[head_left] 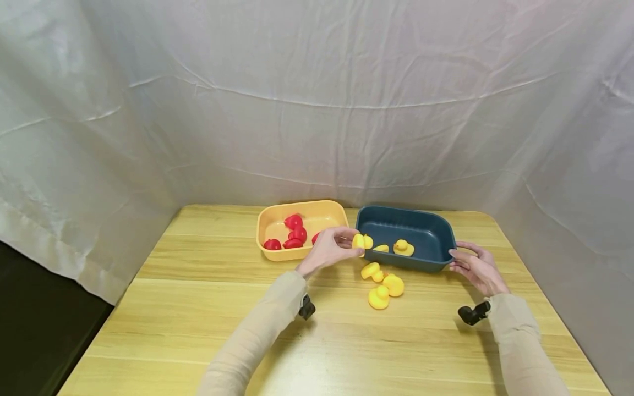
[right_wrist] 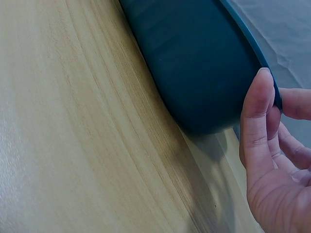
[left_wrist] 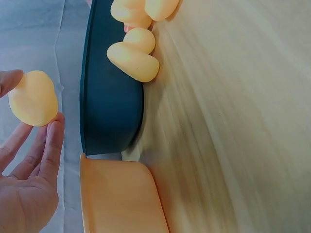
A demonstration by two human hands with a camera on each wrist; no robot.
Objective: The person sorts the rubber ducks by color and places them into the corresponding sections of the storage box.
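A yellow rubber duck (head_left: 359,242) is pinched between the thumb and fingertips of my left hand (head_left: 327,250), held over the near left corner of a dark blue bin (head_left: 411,264). The left wrist view shows this duck (left_wrist: 34,98) raised above the bin rim. At the bin's right end, my right hand (head_left: 476,269) grips the rim, thumb on the outer wall (right_wrist: 209,73) in the right wrist view. Inside the blue bin sit a yellow duck (head_left: 403,248) and part of another (head_left: 381,248). Three more yellow ducks (head_left: 378,298) lie on the table before it.
To the left stands an orange-yellow bin (head_left: 282,254) holding several red ducks (head_left: 297,234), partly hidden by my left hand. Both bins sit toward the back of the wooden table (head_left: 198,297). A pale curtain (head_left: 317,137) hangs behind and at the sides.
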